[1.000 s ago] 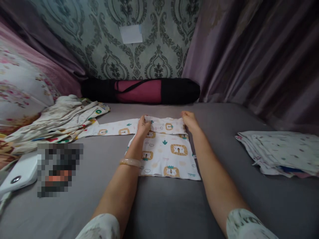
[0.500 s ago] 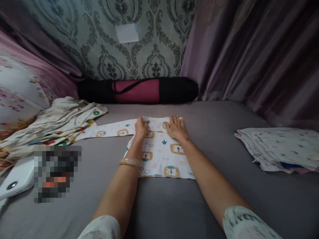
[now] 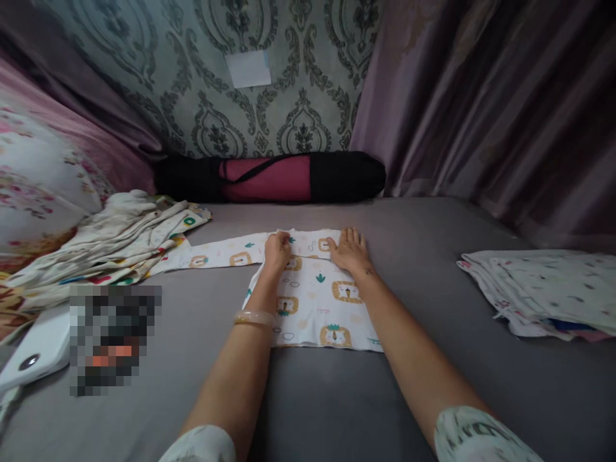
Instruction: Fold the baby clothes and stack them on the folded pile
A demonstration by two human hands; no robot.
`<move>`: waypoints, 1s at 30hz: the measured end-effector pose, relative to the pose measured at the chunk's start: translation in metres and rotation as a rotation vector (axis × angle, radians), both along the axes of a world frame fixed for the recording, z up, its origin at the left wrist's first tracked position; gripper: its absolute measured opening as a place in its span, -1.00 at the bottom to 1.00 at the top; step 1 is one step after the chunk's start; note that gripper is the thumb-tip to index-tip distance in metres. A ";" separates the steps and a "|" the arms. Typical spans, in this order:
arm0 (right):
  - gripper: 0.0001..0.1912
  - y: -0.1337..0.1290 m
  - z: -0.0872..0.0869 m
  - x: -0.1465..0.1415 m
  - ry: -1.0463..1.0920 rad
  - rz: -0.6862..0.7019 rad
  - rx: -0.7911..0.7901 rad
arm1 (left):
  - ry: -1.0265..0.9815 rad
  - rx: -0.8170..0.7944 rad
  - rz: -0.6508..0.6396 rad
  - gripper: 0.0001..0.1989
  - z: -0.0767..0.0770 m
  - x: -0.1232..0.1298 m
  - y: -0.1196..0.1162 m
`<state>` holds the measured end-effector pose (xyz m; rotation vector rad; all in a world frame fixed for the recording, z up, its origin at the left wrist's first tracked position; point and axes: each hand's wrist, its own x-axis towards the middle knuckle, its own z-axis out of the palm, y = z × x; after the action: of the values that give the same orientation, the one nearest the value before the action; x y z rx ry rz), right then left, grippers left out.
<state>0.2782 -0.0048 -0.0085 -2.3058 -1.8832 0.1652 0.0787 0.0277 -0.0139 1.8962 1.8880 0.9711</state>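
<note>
A small white long-sleeved shirt (image 3: pixel 308 308) printed with tan lion faces and green leaves lies spread on a grey sheet. One sleeve (image 3: pixel 219 255) stretches out to the left, and a folded strip of cloth runs across the top of the body. My left hand (image 3: pixel 278 250), a pale bangle on its wrist, is closed on the cloth near the upper left, its fingertips partly hidden. At the upper right edge, my right hand (image 3: pixel 351 250) rests flat with its fingers stretched out, the thumb lying on the folded strip.
Rumpled light clothes (image 3: pixel 125 231) are heaped at left, near a floral pillow (image 3: pixel 43 173). A white device (image 3: pixel 38 350) and a blurred-out patch lie in front. Folded clothes (image 3: pixel 548 289) are stacked at right. A black and maroon long bag (image 3: pixel 269 178) lies along the wall.
My right hand has slid a little to the right, toward the edge of the folded strip. The left hand keeps its hold, and the whole view has shifted slightly.
</note>
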 end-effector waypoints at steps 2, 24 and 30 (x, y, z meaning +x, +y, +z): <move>-0.21 0.000 0.000 0.004 -0.007 -0.021 -0.005 | 0.003 0.000 -0.002 -0.71 -0.002 0.000 0.002; -0.28 -0.008 0.011 -0.020 0.025 0.137 0.064 | 0.180 0.086 -0.034 -0.63 -0.006 0.001 0.002; -0.30 -0.010 0.000 -0.025 0.020 0.136 0.023 | 0.250 0.097 -0.067 -0.60 -0.010 -0.001 0.002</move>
<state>0.2530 -0.0148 -0.0085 -2.1539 -2.0212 0.1812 0.0773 0.0296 -0.0234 2.2125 1.9257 0.8528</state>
